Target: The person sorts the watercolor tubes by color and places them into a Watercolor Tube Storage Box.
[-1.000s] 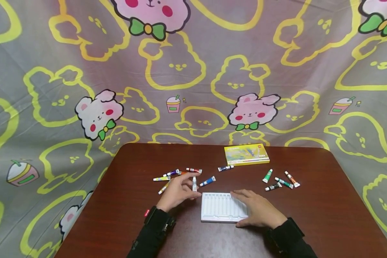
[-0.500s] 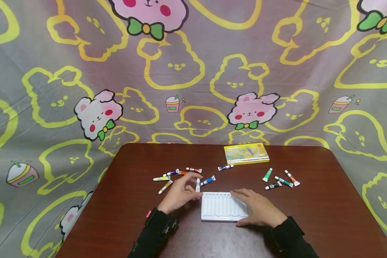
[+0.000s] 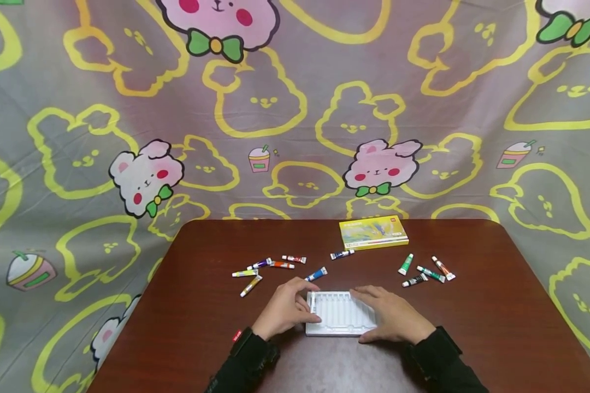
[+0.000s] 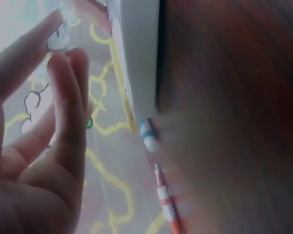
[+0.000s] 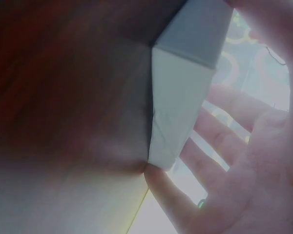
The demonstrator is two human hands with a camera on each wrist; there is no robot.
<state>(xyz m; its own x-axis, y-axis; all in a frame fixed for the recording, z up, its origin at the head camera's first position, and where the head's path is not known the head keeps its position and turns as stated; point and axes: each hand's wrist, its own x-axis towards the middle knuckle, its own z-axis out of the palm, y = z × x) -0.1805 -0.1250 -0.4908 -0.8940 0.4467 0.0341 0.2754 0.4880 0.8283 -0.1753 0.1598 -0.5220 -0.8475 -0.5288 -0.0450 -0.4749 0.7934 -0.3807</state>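
A white plastic tray [image 3: 343, 312] with a row of narrow slots lies on the table in the head view. Over its leftmost slot, my left hand [image 3: 286, 309] pinches a small white paint tube [image 3: 313, 302], lined up with that slot. In the left wrist view the end of the paint tube shows pale between the fingertips [image 4: 56, 61]. My right hand [image 3: 399, 317] grips the tray's right end, thumb at the front edge and fingers at the back edge. The right wrist view shows the tray's side wall [image 5: 180, 107] between thumb and fingers.
A yellow paint box [image 3: 373, 233] lies at the back. Left of it are several loose paint tubes, among them a blue tube [image 3: 317, 274] just behind the tray and an orange tube [image 3: 282, 265]. More tubes lie at right, including a black one [image 3: 415, 280].
My left hand has moved right and toward me, bringing the white paint tube from beside the tray to over its leftmost slot. My right hand stays on the tray.
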